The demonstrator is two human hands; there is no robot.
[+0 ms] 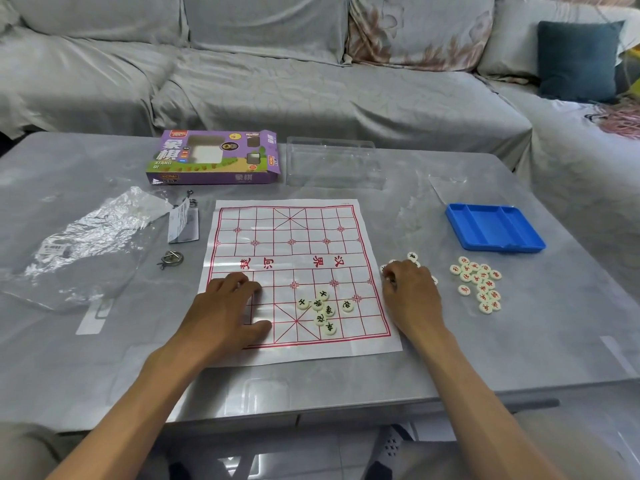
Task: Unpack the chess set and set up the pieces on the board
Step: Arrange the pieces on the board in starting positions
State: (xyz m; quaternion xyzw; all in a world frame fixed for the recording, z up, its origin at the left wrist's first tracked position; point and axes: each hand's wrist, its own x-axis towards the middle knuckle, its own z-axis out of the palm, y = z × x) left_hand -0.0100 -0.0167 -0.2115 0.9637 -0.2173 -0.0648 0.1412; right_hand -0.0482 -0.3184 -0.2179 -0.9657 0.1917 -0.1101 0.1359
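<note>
White paper board [298,271] lay on the grey table [104,358]; the left hand [228,313] pressed flat on its near corner, fingers spread. Black-marked pieces [323,311] clustered on it. The right hand [410,292] curled over loose pieces beside red-marked pieces [479,284]; whether it pinched one I could not tell. Farther off sat a blue tray [493,228] and the purple box [214,157].

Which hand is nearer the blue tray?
Right. The right hand rests on the table just off the board's right edge, down-left of the blue tray. The left hand lies on the board's near-left corner, far across from it.
</note>
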